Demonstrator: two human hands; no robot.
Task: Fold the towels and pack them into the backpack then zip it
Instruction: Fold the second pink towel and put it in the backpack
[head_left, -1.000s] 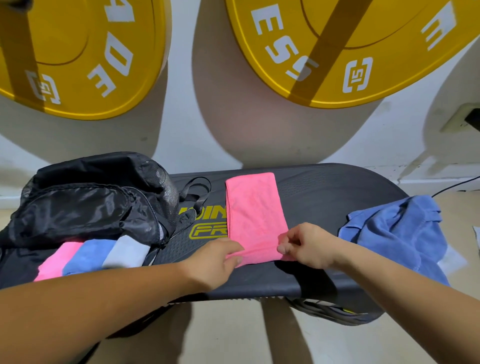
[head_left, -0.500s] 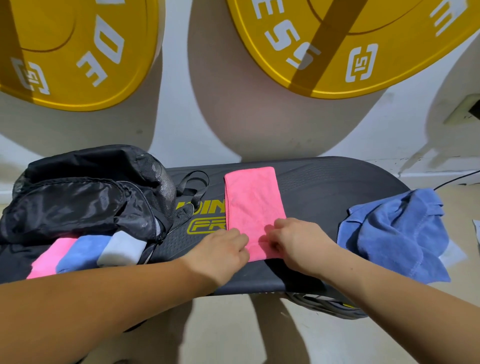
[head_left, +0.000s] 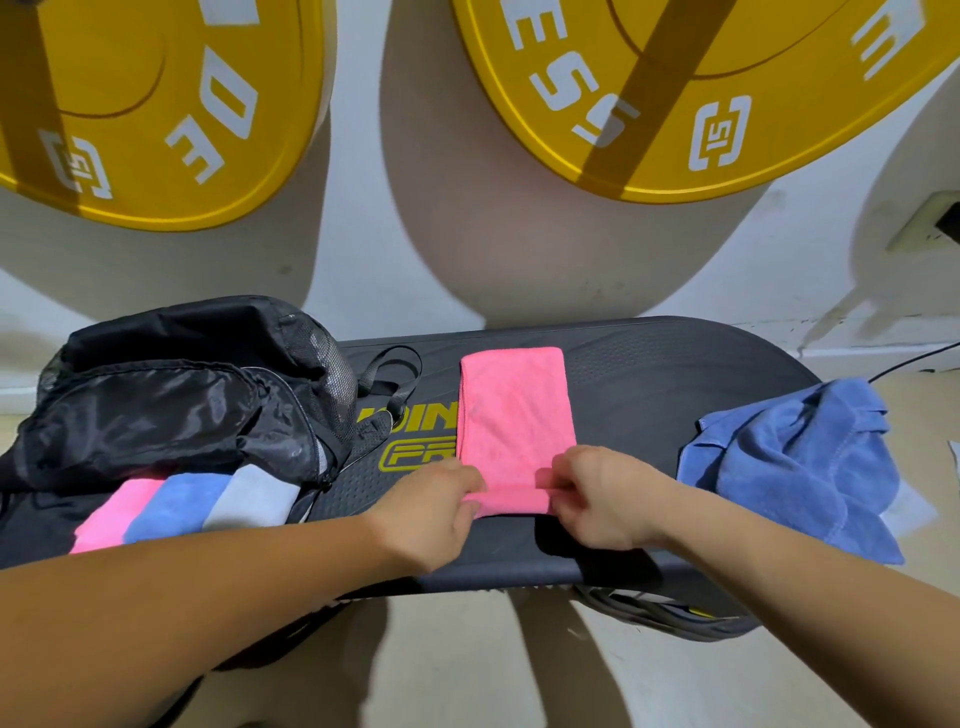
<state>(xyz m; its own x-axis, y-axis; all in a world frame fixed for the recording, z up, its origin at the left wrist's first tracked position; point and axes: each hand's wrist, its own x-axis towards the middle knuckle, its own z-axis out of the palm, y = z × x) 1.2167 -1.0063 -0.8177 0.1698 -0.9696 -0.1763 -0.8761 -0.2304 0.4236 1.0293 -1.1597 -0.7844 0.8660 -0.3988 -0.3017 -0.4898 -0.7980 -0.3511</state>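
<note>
A pink towel (head_left: 514, 410), folded into a long strip, lies on the black bench pad (head_left: 649, 384) and runs away from me. My left hand (head_left: 431, 512) and my right hand (head_left: 602, 499) pinch its near end, which is turned over into a short roll. At the left lies the open black backpack (head_left: 171, 395). Rolled pink (head_left: 111, 512), blue (head_left: 176, 499) and white (head_left: 252, 496) towels sit side by side in its opening. A crumpled blue towel (head_left: 800, 457) rests on the pad's right end.
Two large yellow weight plates (head_left: 156, 104) (head_left: 701, 88) lean against the white wall behind the pad. A wall socket (head_left: 930, 223) with a black cable is at the far right. Pale floor lies below the pad's near edge.
My hands went from pressing flat on the pink towel's near end to pinching it, and that end is now rolled over a little toward the wall.
</note>
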